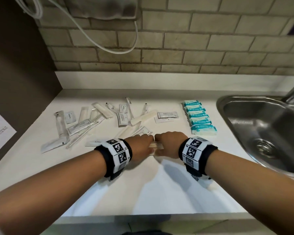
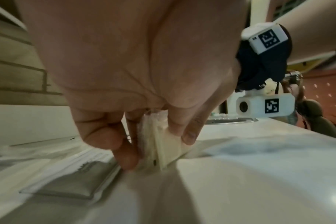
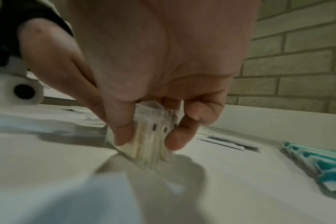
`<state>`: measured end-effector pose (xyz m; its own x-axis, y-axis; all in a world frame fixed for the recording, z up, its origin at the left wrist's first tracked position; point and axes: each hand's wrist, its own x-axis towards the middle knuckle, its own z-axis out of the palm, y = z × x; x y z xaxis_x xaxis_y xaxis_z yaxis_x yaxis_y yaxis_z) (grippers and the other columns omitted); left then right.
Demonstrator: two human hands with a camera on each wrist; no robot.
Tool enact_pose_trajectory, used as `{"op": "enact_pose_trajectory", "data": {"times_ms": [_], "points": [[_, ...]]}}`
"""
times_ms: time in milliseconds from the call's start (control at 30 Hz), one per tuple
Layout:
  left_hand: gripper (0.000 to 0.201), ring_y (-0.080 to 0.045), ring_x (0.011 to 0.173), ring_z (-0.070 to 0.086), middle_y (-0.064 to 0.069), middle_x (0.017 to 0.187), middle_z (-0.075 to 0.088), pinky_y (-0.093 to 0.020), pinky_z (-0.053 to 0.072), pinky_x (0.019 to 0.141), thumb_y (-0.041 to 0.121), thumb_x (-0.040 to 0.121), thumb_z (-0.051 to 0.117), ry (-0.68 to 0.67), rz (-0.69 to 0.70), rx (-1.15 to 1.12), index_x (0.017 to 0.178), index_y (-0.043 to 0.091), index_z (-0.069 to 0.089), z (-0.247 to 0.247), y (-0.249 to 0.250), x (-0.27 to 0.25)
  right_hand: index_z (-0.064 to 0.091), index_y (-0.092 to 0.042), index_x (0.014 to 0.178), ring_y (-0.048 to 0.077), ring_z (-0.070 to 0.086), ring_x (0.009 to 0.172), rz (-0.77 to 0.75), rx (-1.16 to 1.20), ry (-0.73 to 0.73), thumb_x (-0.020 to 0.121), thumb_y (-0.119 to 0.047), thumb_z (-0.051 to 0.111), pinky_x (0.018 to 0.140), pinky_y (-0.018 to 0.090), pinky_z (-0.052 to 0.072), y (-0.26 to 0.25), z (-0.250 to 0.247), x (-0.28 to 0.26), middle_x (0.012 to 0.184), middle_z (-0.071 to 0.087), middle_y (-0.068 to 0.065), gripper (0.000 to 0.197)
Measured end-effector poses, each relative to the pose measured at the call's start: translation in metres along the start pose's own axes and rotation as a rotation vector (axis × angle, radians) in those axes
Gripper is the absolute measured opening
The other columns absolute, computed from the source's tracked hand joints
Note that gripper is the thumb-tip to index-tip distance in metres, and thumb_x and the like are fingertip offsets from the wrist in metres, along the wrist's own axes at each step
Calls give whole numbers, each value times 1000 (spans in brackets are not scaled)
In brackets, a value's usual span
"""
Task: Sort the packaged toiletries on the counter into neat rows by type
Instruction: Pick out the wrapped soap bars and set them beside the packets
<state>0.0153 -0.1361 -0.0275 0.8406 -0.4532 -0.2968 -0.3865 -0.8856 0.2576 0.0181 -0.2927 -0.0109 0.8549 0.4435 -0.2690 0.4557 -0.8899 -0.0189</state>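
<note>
Both hands meet at the middle of the white counter [image 1: 143, 192] over one bundle of clear-wrapped cream sticks [image 1: 157, 147], standing on edge on the counter. My left hand [image 1: 145, 143] pinches the bundle's left end between thumb and fingers [image 2: 126, 157], with the cream packets [image 2: 163, 151] pressed together. My right hand [image 1: 166, 142] pinches the right end the same way, and there the packets [image 3: 153, 153] show small dark marks. Loose white sachets and long clear packets [image 1: 95, 119] lie scattered behind and to the left. Several teal packs [image 1: 200, 119] form a row at the right.
A steel sink [image 1: 261, 129] is set into the counter at the right, just past the teal packs. A tiled wall [image 1: 176, 48] with a hanging white cable [image 1: 109, 46] backs the counter. A brown panel with a paper sheet [image 1: 0, 131] closes the left side.
</note>
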Motion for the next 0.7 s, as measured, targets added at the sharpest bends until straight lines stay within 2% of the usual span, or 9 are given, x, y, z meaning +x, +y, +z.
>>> {"op": "enact_pose_trajectory", "data": {"times_ms": [67, 167, 267, 367, 467, 700], "points": [[36, -32, 104, 56, -11, 122, 49, -42, 45, 88, 33, 97, 43, -48, -24, 2, 125, 11, 41, 3, 5, -2, 52, -16, 114, 27, 62, 95, 31, 64, -21, 86, -42, 58, 72, 31, 43, -2, 9, 0, 108, 62, 5, 39], [44, -32, 103, 56, -11, 125, 39, -38, 42, 83, 32, 95, 48, -85, -44, -32, 130, 8, 36, 5, 12, -2, 51, -8, 118, 30, 59, 101, 53, 165, -66, 87, -32, 60, 80, 34, 45, -4, 14, 3, 113, 56, 12, 41], [48, -33, 101, 57, -12, 128, 35, -36, 38, 76, 25, 93, 53, -72, -48, -13, 133, 7, 33, 4, 16, -2, 54, -5, 114, 31, 60, 101, 54, 205, -51, 86, -27, 61, 75, 30, 41, -3, 12, 2, 112, 57, 14, 36], [47, -32, 96, 57, -12, 126, 36, -37, 40, 77, 19, 90, 52, -71, -57, -53, 132, 8, 35, 3, 15, -1, 56, -6, 114, 31, 60, 100, 61, 243, -31, 84, -28, 63, 74, 29, 41, 0, 11, 0, 112, 56, 14, 37], [43, -30, 91, 56, -12, 124, 37, -38, 40, 74, 16, 90, 50, -72, -71, -53, 129, 8, 36, 6, 15, -2, 51, -7, 119, 31, 58, 102, 71, 241, -55, 83, -29, 65, 83, 35, 45, -1, 16, -2, 114, 52, 12, 44], [34, -26, 82, 48, -13, 121, 38, -35, 36, 71, 14, 91, 47, -68, -80, -64, 122, 5, 38, 4, 16, 1, 52, -8, 116, 32, 57, 101, 73, 246, -57, 82, -33, 64, 89, 41, 48, -1, 13, -2, 111, 50, 12, 43]]}}
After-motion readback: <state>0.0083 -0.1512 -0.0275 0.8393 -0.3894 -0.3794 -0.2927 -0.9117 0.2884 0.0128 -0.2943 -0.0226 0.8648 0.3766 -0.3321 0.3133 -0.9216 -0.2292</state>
